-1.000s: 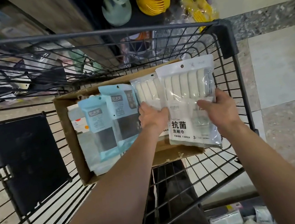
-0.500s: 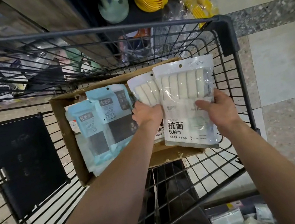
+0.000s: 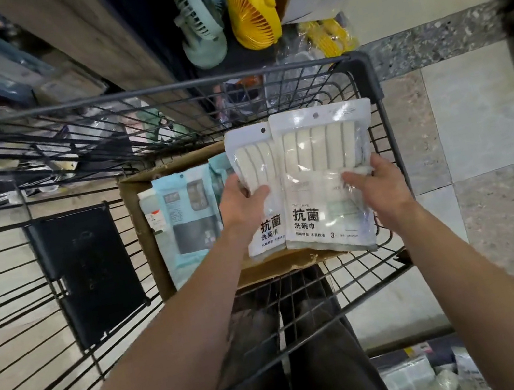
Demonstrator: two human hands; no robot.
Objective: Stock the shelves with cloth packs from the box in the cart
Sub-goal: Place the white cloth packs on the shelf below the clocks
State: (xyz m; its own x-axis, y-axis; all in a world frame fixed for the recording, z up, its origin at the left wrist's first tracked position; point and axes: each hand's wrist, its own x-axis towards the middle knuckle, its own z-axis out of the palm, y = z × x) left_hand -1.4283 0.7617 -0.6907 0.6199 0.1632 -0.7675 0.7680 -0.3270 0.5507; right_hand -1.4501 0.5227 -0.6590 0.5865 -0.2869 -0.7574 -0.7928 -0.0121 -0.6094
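The cart (image 3: 128, 95) is thin metal wire with a matt black coat. Its corner cap (image 3: 364, 72) and folding flap (image 3: 87, 273) look like dull black plastic. The box (image 3: 278, 265) is plain brown cardboard, matt, rough and torn along its near edge. The left pack (image 3: 253, 161) and right pack (image 3: 321, 156) are glossy plastic film, clear over ribbed cream cloth, white and printed lower down. The blue packs (image 3: 183, 214) are shiny film too. The yellow fan (image 3: 250, 10) and green fan (image 3: 198, 23) are smooth plastic. The shelf side (image 3: 105, 42) shows matt wood grain. The floor (image 3: 507, 202) is smooth, speckled stone tile.
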